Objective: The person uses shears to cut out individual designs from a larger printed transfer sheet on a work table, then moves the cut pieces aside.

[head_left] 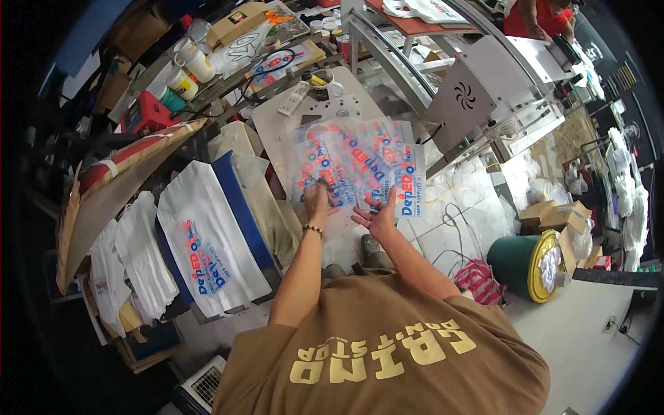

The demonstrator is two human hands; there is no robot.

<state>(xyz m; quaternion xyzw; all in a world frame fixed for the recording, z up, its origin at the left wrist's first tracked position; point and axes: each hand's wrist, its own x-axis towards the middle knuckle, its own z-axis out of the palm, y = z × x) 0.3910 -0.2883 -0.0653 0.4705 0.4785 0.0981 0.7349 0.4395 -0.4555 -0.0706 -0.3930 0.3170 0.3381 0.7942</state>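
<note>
Several clear film sheets (377, 155) with red and blue printing are spread in an overlapping fan in front of me. My left hand (318, 205) is closed at the near left edge of the sheets. A small dark thing shows at its fingertips, too blurred to name. My right hand (379, 216) lies palm up at the near right edge, thumb raised against a sheet and fingers stretched apart. To the left, a white bag (207, 242) with a similar print lies flat on a blue-edged board.
Beyond the sheets, a pale tabletop (273, 117) carries a power strip (294, 99) and a white mug (333, 88). Stacked white bags (149, 256) are at far left, under a tilted panel (97, 200). At right stand a white machine (463, 97) and a green bin (512, 259); cables lie on the floor.
</note>
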